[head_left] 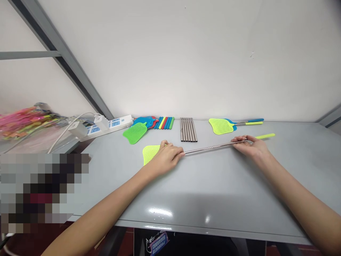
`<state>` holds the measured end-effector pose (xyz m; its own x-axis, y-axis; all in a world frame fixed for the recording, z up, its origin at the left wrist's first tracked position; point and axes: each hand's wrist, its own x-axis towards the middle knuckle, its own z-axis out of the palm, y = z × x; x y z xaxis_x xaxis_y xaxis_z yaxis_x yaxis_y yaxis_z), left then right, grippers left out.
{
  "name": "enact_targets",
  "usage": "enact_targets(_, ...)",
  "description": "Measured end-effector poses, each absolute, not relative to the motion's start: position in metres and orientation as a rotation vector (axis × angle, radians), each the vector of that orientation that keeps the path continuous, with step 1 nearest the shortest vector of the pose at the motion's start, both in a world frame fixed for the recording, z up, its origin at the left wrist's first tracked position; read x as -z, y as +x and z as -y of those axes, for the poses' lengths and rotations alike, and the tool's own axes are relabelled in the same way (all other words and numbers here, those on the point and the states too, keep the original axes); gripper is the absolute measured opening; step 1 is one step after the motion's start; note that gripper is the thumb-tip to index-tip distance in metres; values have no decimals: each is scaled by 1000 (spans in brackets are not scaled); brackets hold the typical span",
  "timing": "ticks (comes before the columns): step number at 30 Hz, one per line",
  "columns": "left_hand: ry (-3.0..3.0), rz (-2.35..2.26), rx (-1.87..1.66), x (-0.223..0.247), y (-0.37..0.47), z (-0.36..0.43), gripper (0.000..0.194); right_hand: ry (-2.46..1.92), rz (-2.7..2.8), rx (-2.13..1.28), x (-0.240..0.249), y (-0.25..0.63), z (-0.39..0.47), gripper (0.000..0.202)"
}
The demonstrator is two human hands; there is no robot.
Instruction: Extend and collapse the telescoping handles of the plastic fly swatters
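Swatter crosswise, handle rightward

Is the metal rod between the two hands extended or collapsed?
Extended: the rod reaches from the left hand to the right hand, longer than the loose tubes.

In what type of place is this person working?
Probably a small workshop or assembly bench: loose handle grips and metal tubes lie in rows on the grey table, near finished-looking fly swatters.

Left hand covers part of the yellow mesh head; bright bundle past the worktop's left edge is blurry.
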<state>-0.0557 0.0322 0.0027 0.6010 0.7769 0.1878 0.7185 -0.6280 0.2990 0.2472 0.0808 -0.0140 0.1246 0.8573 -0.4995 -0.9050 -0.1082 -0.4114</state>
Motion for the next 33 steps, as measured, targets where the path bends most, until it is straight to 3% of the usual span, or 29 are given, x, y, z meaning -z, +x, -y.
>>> enact_targets(19, 2705, -1312, -352, 9, -56, -31, 20, -769, -118, -1502, 13, 220, -68, 22)
enact_targets(33, 2659, -1415, -297, 8, -55, -33, 30, -746, -155, -1487, 8, 211, -62, 20)
